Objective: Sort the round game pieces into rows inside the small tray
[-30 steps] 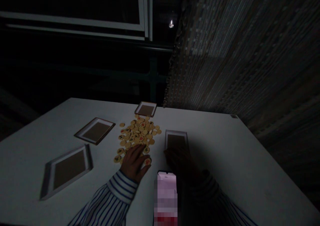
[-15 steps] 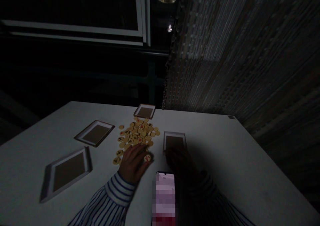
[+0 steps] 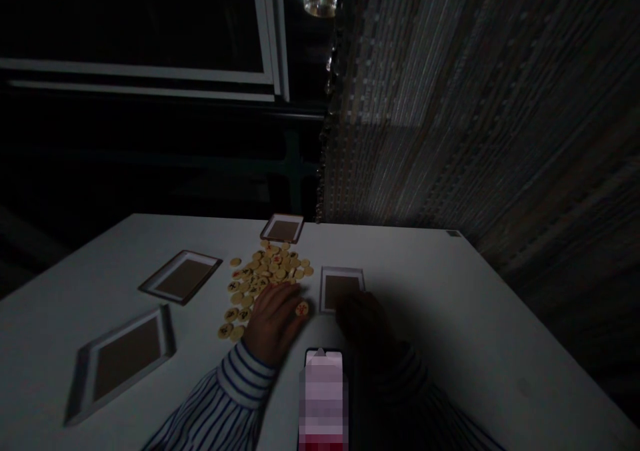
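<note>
Discs (image 3: 265,274) lie heaped just beyond our left hand (image 3: 275,321), which rests palm down, fingertips on 1 red-marked disc (image 3: 301,309) at its right, beside the tray (image 3: 343,271). We cannot tell whether it grips that disc. Our right hand (image 3: 363,318) is shadowed, its state unclear.

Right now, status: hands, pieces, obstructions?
Left hand flat on the wooden discs, one red-marked disc at its right side. Right hand in shadow by the small tray, grip unclear. Phone lies between the forearms.

Right hand (image 3: 363,321) shadowed; phone (image 3: 323,398) blurred.
</note>
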Demonstrator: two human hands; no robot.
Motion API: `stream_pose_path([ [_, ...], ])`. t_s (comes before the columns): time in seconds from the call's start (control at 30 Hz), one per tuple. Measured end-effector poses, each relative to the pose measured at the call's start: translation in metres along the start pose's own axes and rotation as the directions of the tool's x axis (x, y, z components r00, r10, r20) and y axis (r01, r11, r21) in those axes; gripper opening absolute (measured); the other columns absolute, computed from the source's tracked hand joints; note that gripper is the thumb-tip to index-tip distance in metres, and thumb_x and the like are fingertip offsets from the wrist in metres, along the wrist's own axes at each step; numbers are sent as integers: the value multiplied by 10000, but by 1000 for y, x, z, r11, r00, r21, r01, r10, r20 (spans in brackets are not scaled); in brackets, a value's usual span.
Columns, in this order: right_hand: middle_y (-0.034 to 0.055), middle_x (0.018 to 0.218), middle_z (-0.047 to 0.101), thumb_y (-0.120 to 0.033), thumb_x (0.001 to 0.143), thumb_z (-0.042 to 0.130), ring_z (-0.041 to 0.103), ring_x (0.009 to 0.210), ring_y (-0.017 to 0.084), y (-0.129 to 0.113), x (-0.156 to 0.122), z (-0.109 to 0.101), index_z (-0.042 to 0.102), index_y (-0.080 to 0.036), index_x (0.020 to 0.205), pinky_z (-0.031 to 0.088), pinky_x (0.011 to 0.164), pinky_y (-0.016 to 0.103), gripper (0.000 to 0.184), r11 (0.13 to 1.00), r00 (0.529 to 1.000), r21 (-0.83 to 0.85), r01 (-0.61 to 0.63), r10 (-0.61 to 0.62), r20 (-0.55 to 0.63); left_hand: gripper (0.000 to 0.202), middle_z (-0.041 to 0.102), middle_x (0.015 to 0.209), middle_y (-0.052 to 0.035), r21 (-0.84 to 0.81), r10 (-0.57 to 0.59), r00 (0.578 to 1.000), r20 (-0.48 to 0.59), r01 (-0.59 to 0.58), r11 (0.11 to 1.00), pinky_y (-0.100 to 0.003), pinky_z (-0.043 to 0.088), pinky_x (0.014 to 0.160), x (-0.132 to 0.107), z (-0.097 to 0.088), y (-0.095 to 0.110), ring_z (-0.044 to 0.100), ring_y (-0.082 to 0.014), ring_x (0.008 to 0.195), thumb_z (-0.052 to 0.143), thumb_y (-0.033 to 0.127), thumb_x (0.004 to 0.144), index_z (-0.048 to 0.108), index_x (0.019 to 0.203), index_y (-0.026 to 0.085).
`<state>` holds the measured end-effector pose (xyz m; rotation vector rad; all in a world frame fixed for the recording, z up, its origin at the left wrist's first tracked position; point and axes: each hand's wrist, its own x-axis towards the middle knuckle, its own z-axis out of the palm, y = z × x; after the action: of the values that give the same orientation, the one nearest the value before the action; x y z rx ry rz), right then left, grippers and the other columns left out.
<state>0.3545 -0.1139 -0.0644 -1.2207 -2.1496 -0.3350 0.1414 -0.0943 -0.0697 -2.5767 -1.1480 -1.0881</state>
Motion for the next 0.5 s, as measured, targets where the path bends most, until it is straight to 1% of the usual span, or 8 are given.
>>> stream_pose_path([
  [0.13,48,731,616,-167,828,409,522,682,155,4,-1,0,586,-173,801,359,662,289,179,999,999,10,-44,44,-18,251,579,1115,-102,-14,16,1000,-9,-16,1000,-490,375,923,9,4,2,480,-243,1088,525,257,791,554,1028,181],
  [0.3,47,720,616,-175,836,413,518,673,147,11,-3,0,589,-172,787,347,662,284,183,995,995,-41,-92,91,-37,260,573,1128,-101,-27,9,1000,6,-9,1000,-484,373,928,19,8,6,476,-235,1089,515,253,800,544,1047,177],
  [0.5,51,700,601,-179,851,391,497,657,153,13,-3,-5,589,-163,795,336,642,291,207,993,995,-75,-94,95,10,281,564,1150,-93,-30,1,999,33,0,1000,-489,359,936,30,12,12,469,-231,1096,498,257,811,536,1081,190],
])
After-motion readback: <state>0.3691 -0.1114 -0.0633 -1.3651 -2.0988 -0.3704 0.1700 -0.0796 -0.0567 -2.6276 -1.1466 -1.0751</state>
